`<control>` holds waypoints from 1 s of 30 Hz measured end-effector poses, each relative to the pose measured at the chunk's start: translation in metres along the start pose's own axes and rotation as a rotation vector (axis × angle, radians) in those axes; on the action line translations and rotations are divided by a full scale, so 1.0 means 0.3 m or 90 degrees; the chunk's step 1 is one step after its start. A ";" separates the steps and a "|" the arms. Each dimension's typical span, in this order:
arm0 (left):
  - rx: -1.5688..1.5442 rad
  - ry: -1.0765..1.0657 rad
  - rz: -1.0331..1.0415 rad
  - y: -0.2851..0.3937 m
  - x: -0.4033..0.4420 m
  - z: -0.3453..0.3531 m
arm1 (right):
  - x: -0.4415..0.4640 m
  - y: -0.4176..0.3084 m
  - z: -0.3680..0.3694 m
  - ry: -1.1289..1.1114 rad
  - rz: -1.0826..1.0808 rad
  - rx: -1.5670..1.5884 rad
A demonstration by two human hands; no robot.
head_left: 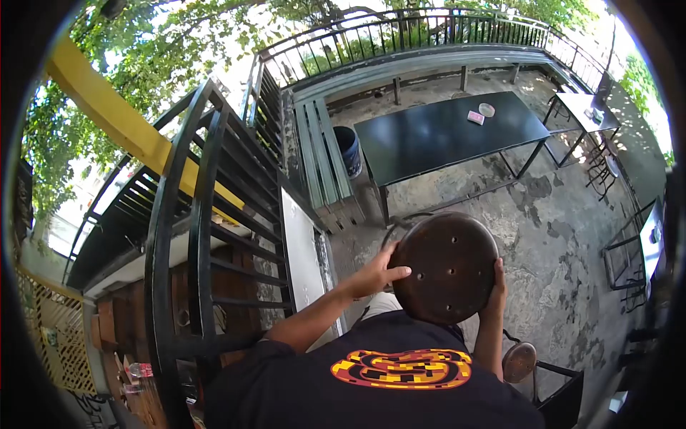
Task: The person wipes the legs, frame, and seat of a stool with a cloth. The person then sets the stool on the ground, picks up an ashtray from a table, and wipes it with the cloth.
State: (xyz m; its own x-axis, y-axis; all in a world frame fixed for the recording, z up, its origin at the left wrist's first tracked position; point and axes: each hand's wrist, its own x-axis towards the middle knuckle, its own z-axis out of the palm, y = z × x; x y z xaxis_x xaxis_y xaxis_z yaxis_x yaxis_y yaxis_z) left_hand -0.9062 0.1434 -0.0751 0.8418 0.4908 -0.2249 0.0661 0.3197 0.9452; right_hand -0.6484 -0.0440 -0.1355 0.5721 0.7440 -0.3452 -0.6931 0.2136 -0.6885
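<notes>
A stool (449, 247) with a round, dark brown seat dotted with several small holes is held up in front of my chest. My left hand (377, 272) grips the seat's left edge, thumb lying on top. On the opposite edge my right hand (497, 289) is closed, its fingers partly hidden by the rim. A bit of a dark curved metal leg or ring shows behind the seat at the upper left; the rest of the legs is hidden. Lower right, a second round brown stool (519, 361) stands on the floor.
Ahead stands a long black table (429, 139) carrying a pink packet (476, 117) and a clear round container (486, 109). A dark bin (349, 151) sits beside a slatted bench (314, 146). Black railing (204, 214) rises at left. A white table (577, 111) is at right.
</notes>
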 end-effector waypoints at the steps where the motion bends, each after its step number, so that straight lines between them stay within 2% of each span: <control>1: 0.008 0.009 -0.007 -0.016 0.014 -0.018 | -0.002 -0.003 0.012 0.020 -0.013 0.011; 4: 0.012 0.040 0.000 -0.057 0.055 -0.084 | 0.021 -0.004 0.005 0.071 -0.050 0.018; 8: -0.021 0.135 -0.085 0.009 0.113 -0.113 | 0.104 -0.011 -0.028 0.183 -0.072 -0.048; 11: -0.024 0.156 -0.098 -0.009 0.206 -0.142 | 0.197 -0.015 -0.069 0.275 -0.028 -0.144; 12: -0.048 0.188 -0.082 -0.004 0.242 -0.128 | 0.238 -0.002 -0.059 0.306 -0.086 -0.122; 16: 0.049 0.175 -0.060 -0.106 0.413 -0.187 | 0.434 0.003 -0.163 0.357 -0.055 -0.231; 20: 0.171 0.198 -0.043 -0.094 0.628 -0.254 | 0.625 -0.057 -0.232 0.387 -0.059 -0.186; 22: 0.231 0.200 -0.034 -0.030 0.728 -0.270 | 0.696 -0.140 -0.219 0.479 -0.058 -0.237; 24: 0.254 0.206 -0.054 -0.010 0.860 -0.306 | 0.808 -0.188 -0.310 0.498 -0.055 -0.217; 28: 0.298 0.153 -0.051 0.054 1.132 -0.344 | 0.967 -0.300 -0.308 0.534 -0.141 -0.183; 30: 0.358 0.127 -0.038 0.125 1.247 -0.324 | 1.027 -0.357 -0.309 0.528 -0.141 -0.186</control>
State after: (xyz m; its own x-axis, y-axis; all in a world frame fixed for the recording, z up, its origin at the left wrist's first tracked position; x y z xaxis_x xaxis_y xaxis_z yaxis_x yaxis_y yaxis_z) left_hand -0.6410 0.4177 -0.1467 0.7145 0.6452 -0.2705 0.4295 -0.0993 0.8976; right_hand -0.3573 0.1037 -0.2273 0.8897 -0.0146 -0.4564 -0.4554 0.0447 -0.8892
